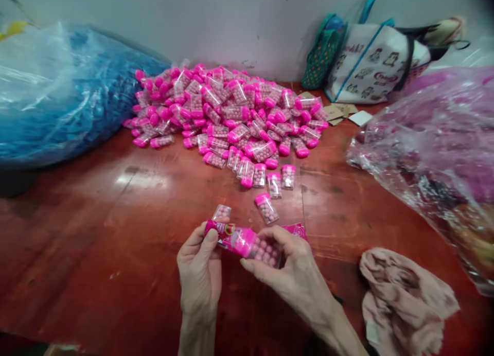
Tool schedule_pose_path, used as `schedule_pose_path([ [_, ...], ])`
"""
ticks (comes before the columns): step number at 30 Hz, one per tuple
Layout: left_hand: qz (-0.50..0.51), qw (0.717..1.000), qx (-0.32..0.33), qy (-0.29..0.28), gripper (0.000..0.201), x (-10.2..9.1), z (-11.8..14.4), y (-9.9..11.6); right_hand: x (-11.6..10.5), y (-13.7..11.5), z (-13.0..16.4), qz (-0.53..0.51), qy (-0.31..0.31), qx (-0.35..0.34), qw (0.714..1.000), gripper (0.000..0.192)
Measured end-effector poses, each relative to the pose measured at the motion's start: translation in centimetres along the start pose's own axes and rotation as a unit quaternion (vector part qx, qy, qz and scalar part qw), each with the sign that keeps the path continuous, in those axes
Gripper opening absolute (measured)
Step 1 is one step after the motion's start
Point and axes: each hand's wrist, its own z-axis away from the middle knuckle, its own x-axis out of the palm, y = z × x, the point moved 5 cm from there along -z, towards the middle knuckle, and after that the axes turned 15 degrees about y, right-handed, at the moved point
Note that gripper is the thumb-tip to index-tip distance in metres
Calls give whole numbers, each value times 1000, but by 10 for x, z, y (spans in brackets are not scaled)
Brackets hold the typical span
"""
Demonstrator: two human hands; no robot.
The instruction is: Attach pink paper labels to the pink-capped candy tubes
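Note:
My left hand (200,263) pinches a printed pink plastic sleeve (226,235) between thumb and fingers. My right hand (295,271) grips a clear candy bottle (266,253) full of pink balls, lying sideways. The bottle's pink cap end sits inside the sleeve's right end, while its clear bottom stays outside. Just beyond my left fingers lies another candy bottle (223,212), partly hidden. A flat pink printed piece (296,230) shows behind my right hand. One more capped bottle (266,208) lies on the table a little beyond my hands.
A big heap of pink-capped candy bottles (227,109) spreads along the wall on the red table (96,253). Bulging bags stand at the sides: a blue-filled bag (69,99) left, a pink-filled bag (436,135) right. A crumpled cloth (405,299) and a tote bag (370,63) are at right.

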Motion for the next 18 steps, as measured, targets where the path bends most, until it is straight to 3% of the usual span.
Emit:
schedule_pose_path([
  [4,2,999,-4,-33,13,9,6,-1,-1,5,5,-10,56,-8,998,25],
  [9,34,999,-11,-32,24,17,17,-7,0,5,14,41,163,-109,980,29],
  [15,4,991,-130,-19,20,24,37,-29,5,5,24,54,206,-176,961,28],
  [18,2,985,-165,-58,18,28,46,-35,3,5,28,55,236,-185,952,30],
])
